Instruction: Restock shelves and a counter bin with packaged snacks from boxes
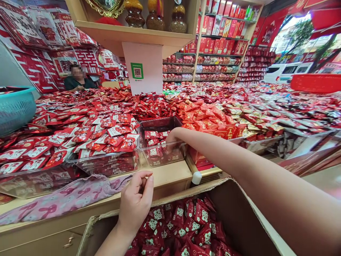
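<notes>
My left hand (139,197) hovers over the near left edge of a cardboard box (239,202), its fingers loosely curled and no packet showing in them. In the box lie many dark red candy packets (183,225) with white double-happiness marks. My right arm reaches over the box's right side to a clear plastic bin (160,122) on the counter. Inside that bin, my right hand (172,140) points down beside several dark red packets (153,135). The bin's front wall blurs its fingers, so I cannot tell whether they grip anything.
Heaped bins of red-and-white packets (103,135) and orange-red packets (205,115) flank the bin. A pink patterned cloth (66,197) lies along the counter front. At left stands a teal basket (16,110). A payment sign (144,67) and a seated person (78,78) are behind.
</notes>
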Tool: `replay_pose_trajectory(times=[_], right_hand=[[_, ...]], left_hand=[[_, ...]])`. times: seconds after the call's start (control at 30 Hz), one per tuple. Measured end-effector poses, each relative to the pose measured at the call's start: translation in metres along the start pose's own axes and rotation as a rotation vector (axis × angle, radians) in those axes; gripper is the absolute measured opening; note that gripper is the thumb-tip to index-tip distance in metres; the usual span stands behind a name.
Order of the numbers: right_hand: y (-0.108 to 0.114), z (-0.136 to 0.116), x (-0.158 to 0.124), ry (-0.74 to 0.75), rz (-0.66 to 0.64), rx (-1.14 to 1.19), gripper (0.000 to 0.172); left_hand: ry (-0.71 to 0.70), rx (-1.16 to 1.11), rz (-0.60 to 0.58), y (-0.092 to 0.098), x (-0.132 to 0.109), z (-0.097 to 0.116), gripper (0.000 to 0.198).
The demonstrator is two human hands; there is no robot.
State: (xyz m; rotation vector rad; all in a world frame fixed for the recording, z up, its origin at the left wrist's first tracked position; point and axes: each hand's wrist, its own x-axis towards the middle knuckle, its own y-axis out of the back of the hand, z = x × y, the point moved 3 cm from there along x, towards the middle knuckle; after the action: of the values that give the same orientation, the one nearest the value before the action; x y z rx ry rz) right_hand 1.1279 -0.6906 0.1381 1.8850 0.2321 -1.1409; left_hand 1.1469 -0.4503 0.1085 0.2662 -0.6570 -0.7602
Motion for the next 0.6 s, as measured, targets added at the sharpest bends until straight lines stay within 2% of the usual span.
replay_pose_trajectory(times=[0.2,0.37,0.6], right_hand=[[0.0,0.002,0.004,0.001,0.001,-0.049,0.048],[0.004,-0.005,-0.005,0.017,0.054,-0.096,0.042],[0.017,-0.022,-0.01,0.17,0.417,-0.23,0.035]], left_hand=[[-0.011,0.008,0.001,0.0,-0.001,0.002,0.017],[0.001,-0.007,0.002,-0.001,-0.001,0.002,0.017],[-0.002,-0.01,0.006,-0.001,-0.001,0.0,0.017]])
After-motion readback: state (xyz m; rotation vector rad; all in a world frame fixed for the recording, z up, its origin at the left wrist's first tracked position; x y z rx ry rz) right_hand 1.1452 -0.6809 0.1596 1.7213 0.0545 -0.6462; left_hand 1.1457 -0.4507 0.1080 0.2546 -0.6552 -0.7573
